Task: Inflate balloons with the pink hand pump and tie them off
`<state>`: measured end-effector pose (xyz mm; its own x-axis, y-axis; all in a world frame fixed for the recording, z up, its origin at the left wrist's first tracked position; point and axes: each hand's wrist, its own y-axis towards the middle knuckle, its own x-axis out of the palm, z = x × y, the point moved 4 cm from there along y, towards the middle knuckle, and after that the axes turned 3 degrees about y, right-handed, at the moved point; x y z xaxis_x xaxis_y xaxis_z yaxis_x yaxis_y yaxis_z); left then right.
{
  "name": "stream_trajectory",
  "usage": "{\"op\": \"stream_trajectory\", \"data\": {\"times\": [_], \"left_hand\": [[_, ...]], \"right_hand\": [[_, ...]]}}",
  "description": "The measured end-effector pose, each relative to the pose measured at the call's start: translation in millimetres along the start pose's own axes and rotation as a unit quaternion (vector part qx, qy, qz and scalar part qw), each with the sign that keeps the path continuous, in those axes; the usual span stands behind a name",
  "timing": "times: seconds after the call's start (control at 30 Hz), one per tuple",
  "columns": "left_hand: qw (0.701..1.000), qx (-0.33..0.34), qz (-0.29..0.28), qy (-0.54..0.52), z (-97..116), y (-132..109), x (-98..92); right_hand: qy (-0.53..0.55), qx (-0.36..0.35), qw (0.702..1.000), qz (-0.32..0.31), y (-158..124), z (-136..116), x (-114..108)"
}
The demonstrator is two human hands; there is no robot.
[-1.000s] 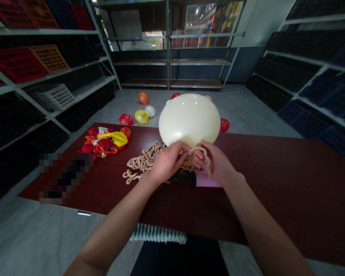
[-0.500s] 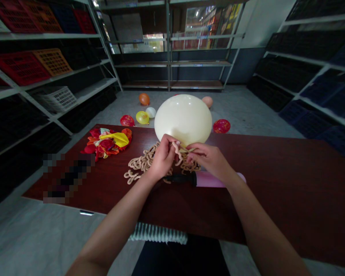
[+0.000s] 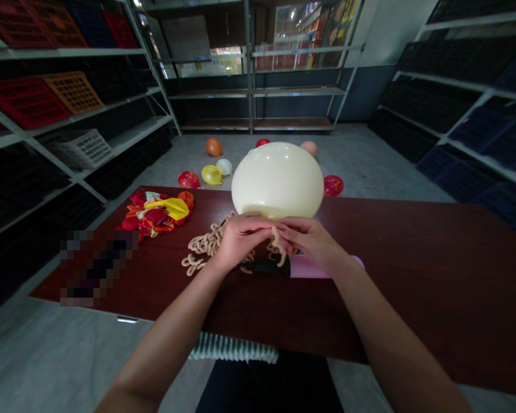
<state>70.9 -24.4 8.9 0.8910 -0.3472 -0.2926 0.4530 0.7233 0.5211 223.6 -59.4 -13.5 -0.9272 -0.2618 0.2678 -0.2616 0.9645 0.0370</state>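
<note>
**Figure.** Inflated cream latex balloon above the tabletop. Beneath the balloon, left hand and right hand are closed at its neck, fingers meeting around a strand of beige looped chain; this grip appears to keep the balloon upright. Left of the balloon: heap of deflated balloons. Directly below it: pink hand pump, within reach.

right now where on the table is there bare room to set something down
Bare tabletop of dark red wood lies right of the pink-and-black hand pump and along the near edge. It is crowded around the cream balloon, tan looped strands and heap of red and yellow deflated balloons.
</note>
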Motion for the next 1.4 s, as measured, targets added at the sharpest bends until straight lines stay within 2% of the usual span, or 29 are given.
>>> {"op": "stream_trajectory", "data": {"times": [0.1,0.2,0.43,0.53,0.7,0.77,0.83,0.93,1.0,1.07,1.23,1.4], "left_hand": [[1.000,-0.003,0.021,0.002,0,0,0.3],[0.998,-0.018,0.058,0.013,1,-1,1.8],[0.977,-0.091,0.194,0.008,-9,-8,3.2],[0.980,-0.086,0.181,0.008,-8,-4,4.0],[0.978,-0.124,0.124,-0.111,-12,0,4.6],[0.981,-0.122,0.099,-0.116,-11,0,5.3],[0.990,-0.094,0.076,-0.070,-8,1,6.0],[0.998,0.010,0.059,0.028,1,2,7.2],[0.991,0.089,0.053,0.088,6,2,8.9],[0.980,0.133,0.045,0.143,8,0,11.2],[0.960,0.147,0.072,0.229,7,-7,13.1],[0.947,0.158,0.097,0.261,10,-10,12.4]], "right_hand": [[-0.051,-0.009,0.998,-0.017,-1,-4,4],[-0.074,-0.026,0.997,0.004,1,-6,7],[-0.088,-0.067,0.993,0.050,3,-1,13],[-0.101,-0.068,0.991,0.062,1,-2,15],[-0.090,-0.077,0.989,0.088,0,-4,12],[-0.077,-0.082,0.988,0.105,-1,-5,10],[-0.063,-0.090,0.986,0.126,-2,-6,8],[-0.076,-0.110,0.979,0.151,-3,-8,7],[-0.108,-0.128,0.971,0.171,-3,-10,7],[-0.135,-0.149,0.961,0.191,-3,-12,7],[-0.183,-0.192,0.937,0.228,-5,-9,6],[-0.231,-0.197,0.923,0.236,-9,-7,6]]}}
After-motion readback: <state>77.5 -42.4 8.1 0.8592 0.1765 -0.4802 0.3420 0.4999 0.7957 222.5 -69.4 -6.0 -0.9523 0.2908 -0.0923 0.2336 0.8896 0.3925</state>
